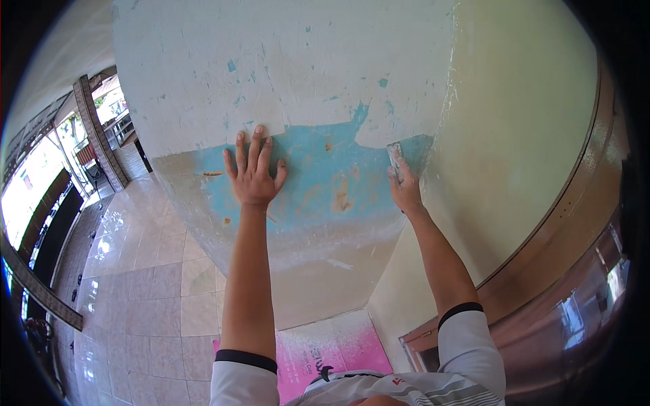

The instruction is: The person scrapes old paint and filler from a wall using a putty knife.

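In front of me stands a wall (325, 40), pale whitish grey above, with a broad patch of bare turquoise paint (308, 162) across its middle. Brownish marks spot the turquoise. My left hand (255, 172) lies against the left part of this patch, fingers spread, with nothing in it. At the patch's right end, my right hand (406, 189) grips a small flat scraper (394, 153), smeared with white. The scraper's tip is at the border between turquoise and pale coating, close to the wall's inner corner. My fingers hide its lower part.
A yellowish-green side wall (514, 149) meets the worked wall at the right, followed by a brown door frame (542, 230). Below lies a pink sheet (338, 355) sprinkled with white flakes. Glossy tiles (152, 298) cover the floor at left, where a pillar (100, 132) stands.
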Available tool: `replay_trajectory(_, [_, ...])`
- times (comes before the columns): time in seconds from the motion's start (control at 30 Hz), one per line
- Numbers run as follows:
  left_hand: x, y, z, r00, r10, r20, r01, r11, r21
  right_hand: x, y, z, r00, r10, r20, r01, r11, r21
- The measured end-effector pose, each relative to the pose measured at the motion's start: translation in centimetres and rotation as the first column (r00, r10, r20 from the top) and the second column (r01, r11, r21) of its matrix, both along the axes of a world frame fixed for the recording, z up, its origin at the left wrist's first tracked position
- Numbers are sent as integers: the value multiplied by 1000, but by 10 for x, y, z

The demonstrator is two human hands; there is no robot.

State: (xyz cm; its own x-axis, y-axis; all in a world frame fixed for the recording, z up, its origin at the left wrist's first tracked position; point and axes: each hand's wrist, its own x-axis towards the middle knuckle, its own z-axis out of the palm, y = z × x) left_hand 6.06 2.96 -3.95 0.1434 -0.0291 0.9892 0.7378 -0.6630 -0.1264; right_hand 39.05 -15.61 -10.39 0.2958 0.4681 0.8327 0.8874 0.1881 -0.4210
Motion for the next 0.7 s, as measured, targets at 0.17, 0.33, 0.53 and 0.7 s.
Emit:
replay_trajectory(0.17, [-7, 1, -8, 999, -28, -25, 28, 1000, 4, -15, 0, -4, 999, -37, 34, 36, 999, 22])
replay_trajectory(0.33, [-31, 3, -13, 988, -107, -110, 101, 993, -61, -27, 5, -4, 985, -84, -148, 69, 992, -108])
replay_trajectory(0.53, [-75, 6, 14, 957, -50, -285, 24, 995, -94, -52, 6, 8, 981, -45, -191, 41, 999, -28])
replay_trajectory(0.7, [-68, 15, 6, 967, -42, -253, 32, 999, -41, -64, 14, 6, 964, -71, -258, 71, 997, -8])
